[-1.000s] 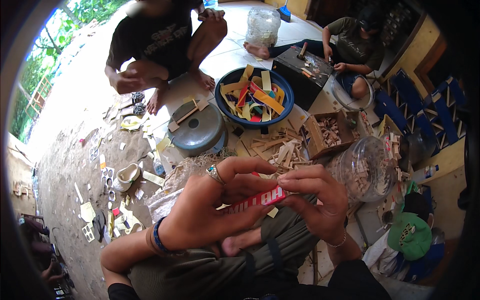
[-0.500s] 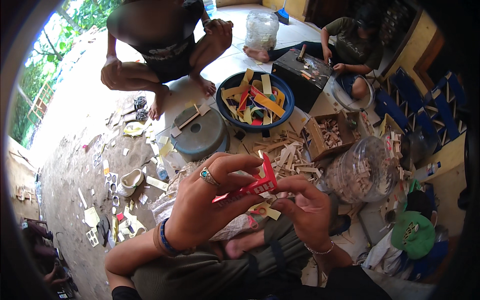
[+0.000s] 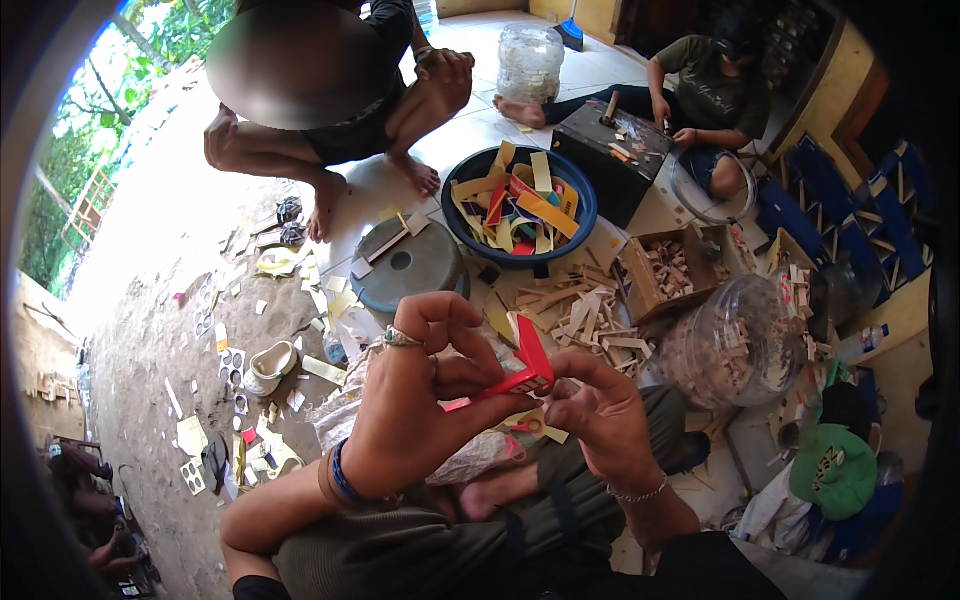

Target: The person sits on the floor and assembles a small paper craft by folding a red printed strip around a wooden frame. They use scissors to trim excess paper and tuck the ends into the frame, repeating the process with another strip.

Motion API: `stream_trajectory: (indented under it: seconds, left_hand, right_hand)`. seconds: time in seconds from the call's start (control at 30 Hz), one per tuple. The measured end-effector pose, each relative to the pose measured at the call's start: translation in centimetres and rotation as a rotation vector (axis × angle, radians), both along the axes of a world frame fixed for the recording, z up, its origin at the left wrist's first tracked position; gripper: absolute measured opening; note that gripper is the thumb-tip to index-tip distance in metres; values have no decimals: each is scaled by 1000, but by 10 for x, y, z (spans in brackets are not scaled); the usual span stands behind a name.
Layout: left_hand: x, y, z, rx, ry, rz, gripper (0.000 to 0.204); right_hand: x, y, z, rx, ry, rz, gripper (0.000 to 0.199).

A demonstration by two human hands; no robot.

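Note:
A folded red card strip [image 3: 535, 345] with white print is held up in front of my chest, bent into a sharp angle. My left hand [image 3: 405, 405] grips its lower arm between thumb and fingers, with a ring and wristbands showing. At the bend, the thumb and forefinger of my right hand [image 3: 610, 420] pinch close together at the strip's corner. Whether something small lies between those fingertips, I cannot make out. Under my hands, scissors with orange handles [image 3: 525, 427] lie partly hidden beside yellowish scraps in my lap.
Beyond my hands stand a grey round tub [image 3: 410, 275] and a blue basin [image 3: 585, 215] full of coloured strips. Wooden pieces [image 3: 580, 315], a wooden box [image 3: 645, 285] and a clear plastic container [image 3: 725, 345] lie to the right. Two other people sit or squat at the back.
My left hand has rolled and its fingers have curled more around the strip. The strip's upright arm now shows its red face more. My right hand stays at the corner.

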State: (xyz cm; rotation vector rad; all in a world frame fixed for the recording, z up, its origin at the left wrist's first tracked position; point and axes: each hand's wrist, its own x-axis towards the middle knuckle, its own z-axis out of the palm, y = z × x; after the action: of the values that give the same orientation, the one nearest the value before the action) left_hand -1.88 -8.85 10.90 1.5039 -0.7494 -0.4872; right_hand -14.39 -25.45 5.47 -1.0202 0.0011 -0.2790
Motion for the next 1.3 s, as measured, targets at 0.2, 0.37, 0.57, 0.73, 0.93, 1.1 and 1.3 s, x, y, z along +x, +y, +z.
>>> stream_trajectory:
  seconds: [0.2, 0.37, 0.57, 0.73, 0.93, 1.1, 1.3]
  left_hand:
    - [1, 3, 3, 6, -126, -61, 76]
    - [3, 4, 3, 84, -224, -98, 84]
    - [8, 8, 7, 52, -200, -147, 94]
    - [12, 10, 11, 23, 215, -117, 98]
    - [18, 7, 7, -21, 388, -261, 95]
    - [17, 7, 0, 11, 204, -265, 83]
    - [14, 11, -1, -33, 263, -213, 78]
  right_hand:
    - [7, 9, 0, 28, 66, -16, 38]
    - [18, 15, -9, 19, -54, -102, 32]
    - [15, 3, -10, 81, 56, -94, 25]
    - [14, -5, -9, 100, 95, -25, 26]
    - [13, 0, -7, 129, 70, 8, 25]
    - [15, 7, -6, 136, 27, -20, 24]
    - [14, 9, -6, -14, 20, -71, 25]
